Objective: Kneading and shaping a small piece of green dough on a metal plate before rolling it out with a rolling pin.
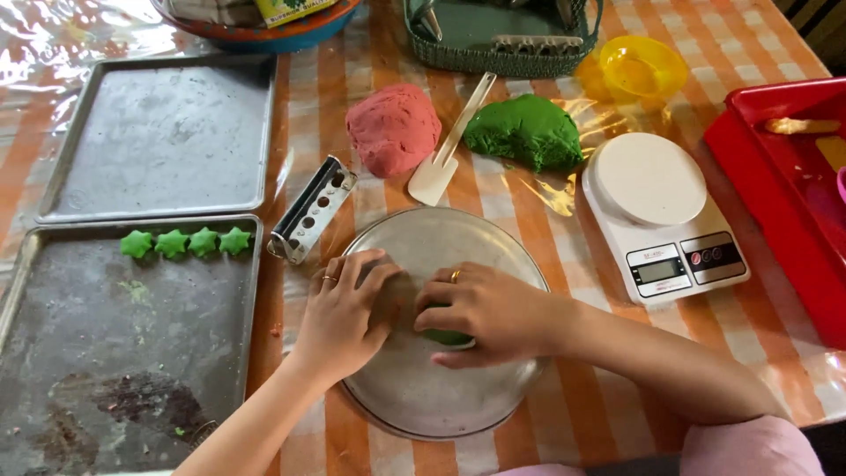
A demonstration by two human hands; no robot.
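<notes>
Both hands rest on a round metal plate (458, 397) at the table's front. My right hand (485, 310) is curled over a small piece of green dough (446, 337) and whatever presses it; only a sliver of green shows under the fingers. My left hand (345, 310) lies flat beside it, fingers touching the plate close to the right hand. Behind the plate sit a red dough lump (393, 128), a green dough lump (526, 130) and a white spatula (448, 150).
Two metal baking trays lie at left; the nearer tray (132, 353) holds several green star shapes (186, 242). A metal cutter (311, 210) lies between the trays and the plate. A white kitchen scale (661, 211), red tray (793, 194), yellow bowl (641, 66) and green basket (498, 40) stand right and back.
</notes>
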